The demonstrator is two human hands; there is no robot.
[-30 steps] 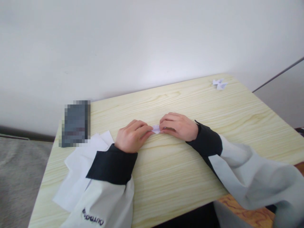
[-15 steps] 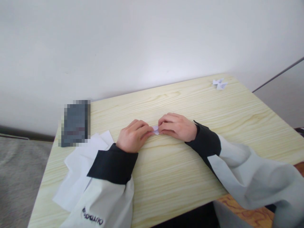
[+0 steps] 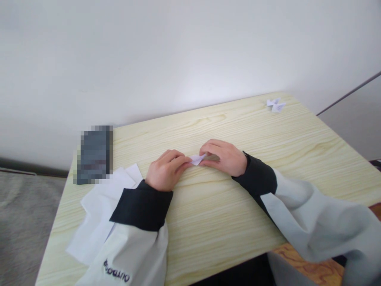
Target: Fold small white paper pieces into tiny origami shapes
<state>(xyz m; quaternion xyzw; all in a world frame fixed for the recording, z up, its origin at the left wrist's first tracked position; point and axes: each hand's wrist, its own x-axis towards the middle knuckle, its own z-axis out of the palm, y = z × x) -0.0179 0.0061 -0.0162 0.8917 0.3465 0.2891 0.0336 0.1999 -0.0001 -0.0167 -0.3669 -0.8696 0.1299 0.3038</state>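
Note:
A small piece of folded white paper (image 3: 196, 159) lies between my two hands, low over the middle of the table. My left hand (image 3: 165, 171) pinches its left end between thumb and fingers. At the other end, the curled fingers of my right hand (image 3: 224, 157) hold the paper by their tips, and a gap shows between thumb and index finger. Part of the paper is hidden by my fingertips, so its full shape cannot be made out.
White paper sheets (image 3: 102, 202) lie loosely overlapped by my left forearm. Behind them is a dark, pixelated flat object (image 3: 93, 155). A small folded paper figure (image 3: 276, 105) stands at the table's (image 3: 238, 222) far right corner, near the wall (image 3: 178, 55).
The fingers of my right hand have lifted and parted slightly, opening a gap above the thumb. More of the folded paper shows. My left hand has hardly moved.

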